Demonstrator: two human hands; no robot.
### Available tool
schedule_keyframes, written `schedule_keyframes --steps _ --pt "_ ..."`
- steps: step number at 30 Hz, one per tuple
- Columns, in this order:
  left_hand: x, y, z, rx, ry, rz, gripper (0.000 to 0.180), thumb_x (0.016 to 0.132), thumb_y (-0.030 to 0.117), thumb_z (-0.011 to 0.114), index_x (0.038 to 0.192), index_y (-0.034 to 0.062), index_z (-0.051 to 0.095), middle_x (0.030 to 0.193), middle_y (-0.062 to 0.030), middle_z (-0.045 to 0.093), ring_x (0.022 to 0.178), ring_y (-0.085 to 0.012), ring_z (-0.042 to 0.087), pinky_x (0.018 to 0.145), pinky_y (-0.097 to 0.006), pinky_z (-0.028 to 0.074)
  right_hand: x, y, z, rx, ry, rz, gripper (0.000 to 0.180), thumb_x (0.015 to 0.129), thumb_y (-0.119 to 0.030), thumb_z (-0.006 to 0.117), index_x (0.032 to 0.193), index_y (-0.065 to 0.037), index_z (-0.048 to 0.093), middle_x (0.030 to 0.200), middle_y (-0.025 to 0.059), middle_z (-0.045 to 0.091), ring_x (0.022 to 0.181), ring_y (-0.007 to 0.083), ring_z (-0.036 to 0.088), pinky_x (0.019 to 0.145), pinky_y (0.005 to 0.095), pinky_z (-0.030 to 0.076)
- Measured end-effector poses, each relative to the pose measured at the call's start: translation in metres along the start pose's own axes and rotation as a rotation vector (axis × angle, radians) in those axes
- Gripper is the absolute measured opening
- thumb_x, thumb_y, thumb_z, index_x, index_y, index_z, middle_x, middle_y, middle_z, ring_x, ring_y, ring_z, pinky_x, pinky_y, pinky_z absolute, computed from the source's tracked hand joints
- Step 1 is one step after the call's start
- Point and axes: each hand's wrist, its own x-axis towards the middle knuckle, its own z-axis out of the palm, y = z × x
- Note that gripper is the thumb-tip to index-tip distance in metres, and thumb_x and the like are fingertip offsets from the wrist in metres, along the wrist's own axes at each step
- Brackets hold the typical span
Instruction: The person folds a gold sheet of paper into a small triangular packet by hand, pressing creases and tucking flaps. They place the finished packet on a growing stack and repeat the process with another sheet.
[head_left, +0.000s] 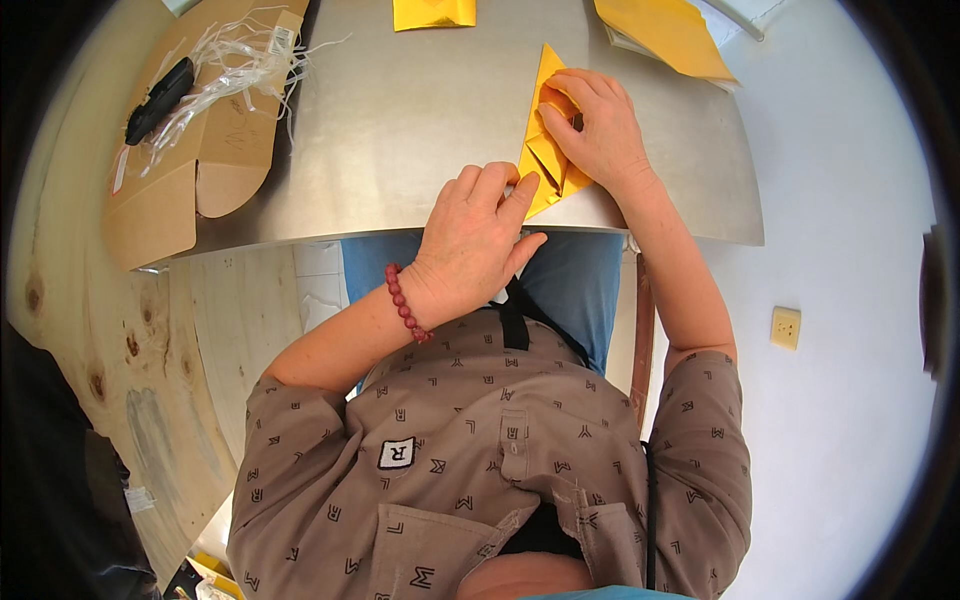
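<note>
A sheet of shiny gold paper (545, 150), partly folded with raised flaps, lies near the front edge of the metal table. Its upper tip points away from me. My left hand (475, 225) presses its fingertips on the paper's lower left corner, the thumb stretched out by the table edge. Curled over the right side is my right hand (605, 130), thumb and fingers gripping a raised fold. The palm covers part of that side.
Cardboard (225, 165) lies at the table's left, bearing white plastic strips (225, 75) and a black tool (160, 100). A folded gold piece (434, 14) sits at the far edge. Stacked gold sheets (670, 38) are at the far right, near the white wall (840, 200).
</note>
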Motion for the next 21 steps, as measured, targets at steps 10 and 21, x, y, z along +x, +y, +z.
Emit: schedule_keyframes --steps 10,21 --pt "0.002 -0.001 -0.001 0.002 -0.023 0.009 0.057 0.084 0.018 0.081 0.132 -0.0036 0.06 0.119 -0.0136 0.055 0.1 -0.0289 0.054 0.092 -0.039 0.048 0.0 -0.004 -0.002 -0.05 0.004 -0.011 0.03 0.089 -0.026 0.071 0.111 -0.006 0.073 0.121 0.0102 0.071 0.114 0.0313 0.061 0.105 0.0418 0.045" --pt "0.007 -0.005 -0.011 -0.017 -0.092 0.05 0.052 0.086 0.018 0.079 0.13 -0.0018 0.06 0.118 -0.0144 0.055 0.104 -0.0317 0.056 0.091 -0.04 0.051 -0.002 -0.005 -0.001 -0.078 0.015 -0.006 0.03 0.089 -0.028 0.071 0.111 -0.006 0.072 0.119 0.0094 0.071 0.113 0.0293 0.062 0.107 0.0431 0.042"
